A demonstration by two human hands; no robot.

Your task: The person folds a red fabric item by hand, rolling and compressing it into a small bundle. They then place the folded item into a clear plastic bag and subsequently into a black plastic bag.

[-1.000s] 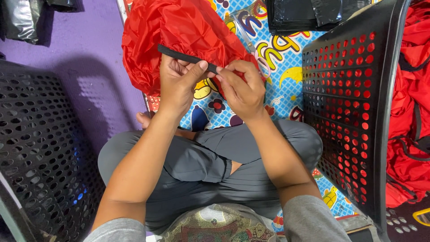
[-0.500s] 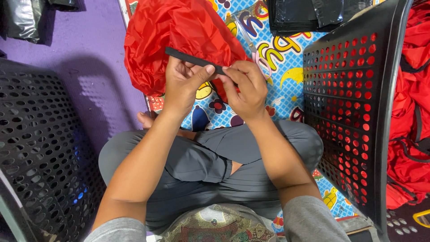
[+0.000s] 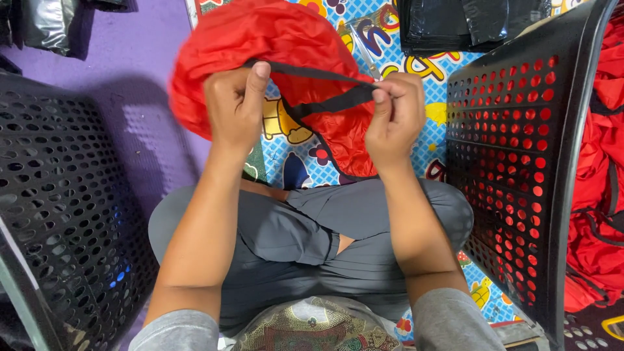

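1. Left hand (image 3: 235,104) grips the red fabric bag (image 3: 260,52) and one end of its black strap (image 3: 318,75).
2. Right hand (image 3: 393,117) pinches the strap's other end, above the patterned mat (image 3: 305,153).
3. Black perforated crate (image 3: 520,149) stands rightmost.

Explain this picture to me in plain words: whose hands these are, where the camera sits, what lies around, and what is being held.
There is no machine here: a person sits cross-legged on the floor, and the camera is worn on their head, looking down at their own two bare hands. The left hand and the right hand each pinch one end of a black strap, stretched between them. The strap belongs to a piece of red fabric, which bunches up behind the hands. Underneath lies a colourful cartoon mat on a purple floor. A black perforated plastic basket stands at the person's left, and another one at the right holds more red fabric. Folded black material lies at the top.
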